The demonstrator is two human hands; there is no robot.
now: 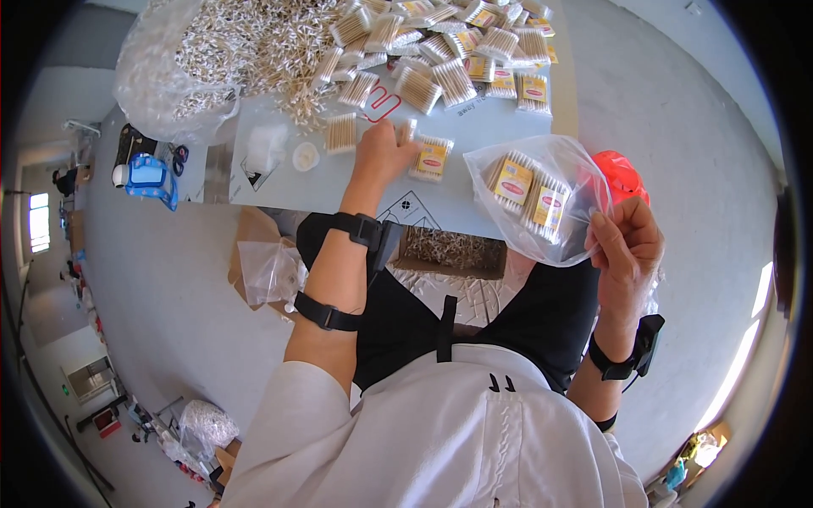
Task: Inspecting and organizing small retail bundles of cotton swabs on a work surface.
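My left hand is over the table, its fingers closed on a small pack of cotton swabs that is partly hidden by them. Just right of it lies another swab pack with a yellow label, and a plain swab pack is on its left. A clear plastic bag lies over the table's near edge with labelled swab packs inside. My right hand pinches the rim of this bag between thumb and fingers at its right side.
Many swab packs are heaped at the table's back. Loose swabs spill from a big clear bag at back left. A blue-and-white container stands at far left; a red bag is right. Below sits a box of swabs.
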